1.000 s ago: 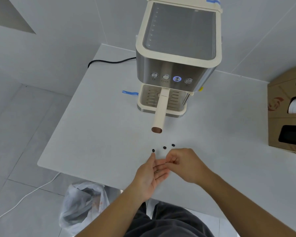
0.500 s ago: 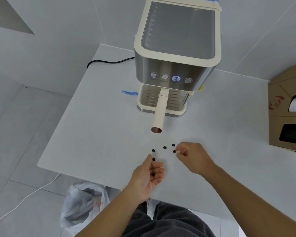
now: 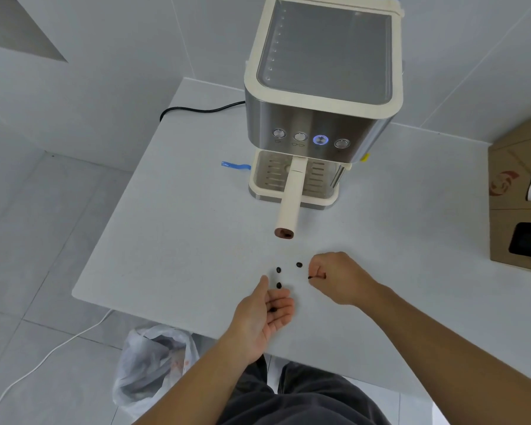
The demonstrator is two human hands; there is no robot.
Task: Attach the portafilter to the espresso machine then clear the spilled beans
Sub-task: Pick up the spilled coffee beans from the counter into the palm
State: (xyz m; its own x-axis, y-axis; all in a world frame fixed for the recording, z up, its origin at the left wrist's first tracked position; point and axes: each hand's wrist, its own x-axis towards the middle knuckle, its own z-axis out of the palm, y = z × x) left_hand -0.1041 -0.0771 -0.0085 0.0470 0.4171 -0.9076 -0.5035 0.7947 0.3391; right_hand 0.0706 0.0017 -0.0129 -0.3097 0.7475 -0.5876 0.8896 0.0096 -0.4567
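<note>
The portafilter is attached; you're clearing beans. Your right hand pinches one bean, your left hand lies cupped, fingers released. Drop it there, then take the next bean.

A white bench stands against a tiled wall. A strip of blue tape lies on it, and a black cable trails off its back edge. A cardboard box sits at the right. Below, a plastic bag and white cord lie on the floor.
</note>
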